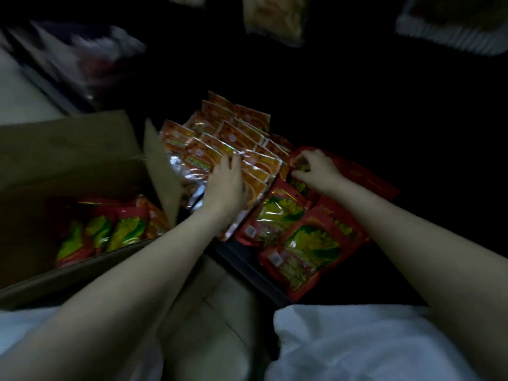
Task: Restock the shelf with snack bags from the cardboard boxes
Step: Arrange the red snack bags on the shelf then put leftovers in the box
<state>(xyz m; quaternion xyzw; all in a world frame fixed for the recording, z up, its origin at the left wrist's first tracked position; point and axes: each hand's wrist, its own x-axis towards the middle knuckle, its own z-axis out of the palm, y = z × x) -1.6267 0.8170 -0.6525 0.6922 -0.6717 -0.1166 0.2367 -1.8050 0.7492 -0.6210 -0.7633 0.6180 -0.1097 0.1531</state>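
Observation:
On the low dark shelf (pixel 247 259) lie rows of small orange snack bags (pixel 233 133) and, to their right, larger red bags with yellow-green pictures (pixel 283 215). My left hand (pixel 228 185) lies flat on the orange bags with straight fingers. With curled fingers, my right hand (pixel 313 167) pinches the top of a red bag (pixel 298 163) farther back in the red row. An open cardboard box (pixel 68 166) at the left holds more red and green bags (pixel 110 229).
The box flap (pixel 162 171) stands up between the box and the shelf. Blurred packets (pixel 275 17) hang on higher shelves at the top. Pale floor tiles (pixel 214 312) and my white-clothed knees (pixel 357 342) fill the bottom. The shelf's right side is dark.

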